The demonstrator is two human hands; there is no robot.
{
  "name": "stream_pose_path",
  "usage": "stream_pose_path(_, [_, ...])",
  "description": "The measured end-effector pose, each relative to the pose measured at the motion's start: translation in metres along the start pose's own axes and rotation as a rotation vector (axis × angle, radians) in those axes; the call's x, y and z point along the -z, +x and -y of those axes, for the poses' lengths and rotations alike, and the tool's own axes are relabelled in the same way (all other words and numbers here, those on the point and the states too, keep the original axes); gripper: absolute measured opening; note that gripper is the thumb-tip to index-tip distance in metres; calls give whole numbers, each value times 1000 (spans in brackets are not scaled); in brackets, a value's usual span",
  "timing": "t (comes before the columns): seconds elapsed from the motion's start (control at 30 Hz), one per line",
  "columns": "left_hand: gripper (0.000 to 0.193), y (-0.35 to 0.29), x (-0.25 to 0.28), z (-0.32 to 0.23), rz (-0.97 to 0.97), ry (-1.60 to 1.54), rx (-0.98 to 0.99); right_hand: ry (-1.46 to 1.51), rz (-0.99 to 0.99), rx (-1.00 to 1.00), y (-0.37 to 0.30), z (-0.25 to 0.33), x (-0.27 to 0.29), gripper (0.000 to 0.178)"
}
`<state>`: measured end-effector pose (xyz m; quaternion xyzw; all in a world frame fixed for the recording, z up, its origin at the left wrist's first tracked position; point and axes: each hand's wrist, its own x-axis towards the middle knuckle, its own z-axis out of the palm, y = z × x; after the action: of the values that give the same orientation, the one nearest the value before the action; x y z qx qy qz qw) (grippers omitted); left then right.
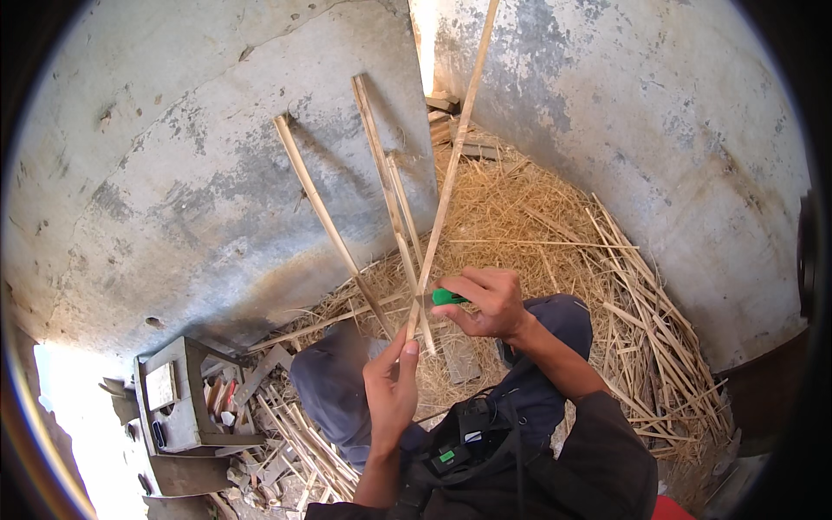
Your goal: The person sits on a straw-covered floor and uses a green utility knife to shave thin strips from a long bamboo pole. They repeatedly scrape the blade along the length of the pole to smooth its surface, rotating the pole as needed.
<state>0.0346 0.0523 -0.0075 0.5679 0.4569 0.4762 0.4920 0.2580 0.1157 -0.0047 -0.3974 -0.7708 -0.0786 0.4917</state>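
A long, thin wooden strip [458, 165] slants up and away in front of me. My left hand [392, 386] pinches its lower end between thumb and fingers, close to my knees. From the right, my right hand [494, 303] is closed round a green-handled knife [445, 297]. The short grey blade lies against the strip a little above my left fingers; how deep it bites cannot be made out. Behind the strip, a thicker pole [316, 195] and a split stick [381, 156] lean on the wall beside a thinner one.
Straw and shavings [503, 204] cover the floor ahead. A heap of thin sticks [667, 347] lies along the right wall [659, 130]. To the left stands a worn wooden box [178, 420] with odds and ends inside, and more cut strips [299, 438] lie near my left leg.
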Motion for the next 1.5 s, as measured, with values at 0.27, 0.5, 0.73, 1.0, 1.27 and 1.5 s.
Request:
stream_pose_path(0.27, [36, -7, 5, 14, -1, 82, 46, -4, -88, -135, 2, -18, 8, 32])
stream_pose_path(0.5, [36, -30, 12, 26, 27, 104, 56, -122, -203, -205, 19, -56, 35, 31])
stream_pose_path(0.73, [34, -36, 20, 27, 10, 104, 80, -114, -149, -185, 30, -67, 35, 31])
stream_pose_path(1.0, [34, -44, 29, 42, 31, 95, 111, -230, -172, -251, 62, -122, 46, 41])
stream_pose_path(1.27, [35, -59, 41, 41, 77, 81, 252, -439, -91, -607, 96, -205, 69, 48])
stream_pose_path(1.5, [36, -67, 60, 61, 122, 37, 317, -597, -131, -767, 110, -283, 96, 49])
